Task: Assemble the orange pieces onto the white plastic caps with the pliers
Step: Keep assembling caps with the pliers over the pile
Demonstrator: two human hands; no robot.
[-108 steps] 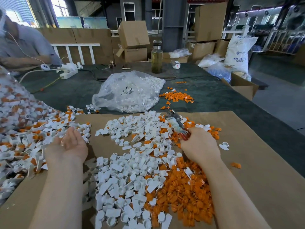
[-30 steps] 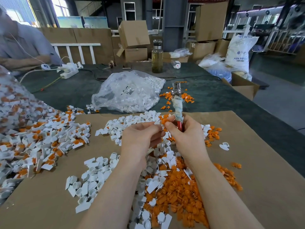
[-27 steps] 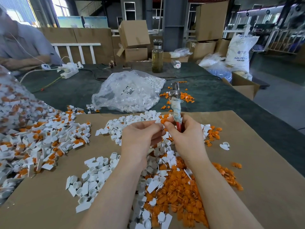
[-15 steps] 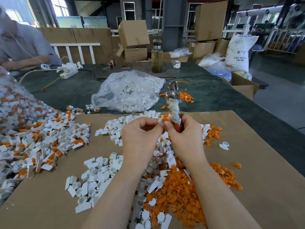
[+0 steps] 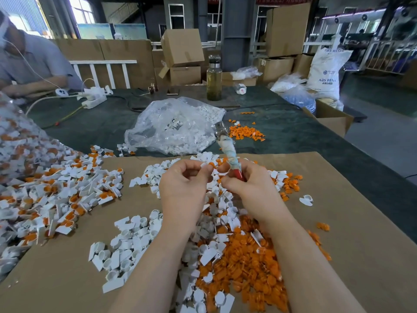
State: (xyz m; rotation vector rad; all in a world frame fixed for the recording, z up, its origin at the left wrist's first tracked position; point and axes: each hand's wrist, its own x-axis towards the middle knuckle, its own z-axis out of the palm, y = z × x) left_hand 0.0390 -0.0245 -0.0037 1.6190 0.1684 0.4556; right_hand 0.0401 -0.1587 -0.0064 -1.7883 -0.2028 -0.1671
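Your left hand (image 5: 184,188) pinches a white cap (image 5: 205,166) at its fingertips | your right hand (image 5: 247,188) curls round the pliers (image 5: 228,150), nose tilted up and away | an orange piece (image 5: 212,164) sits between both thumbs | loose orange pieces (image 5: 248,267) and white caps (image 5: 126,245) lie heaped on the cardboard sheet (image 5: 349,222) below.
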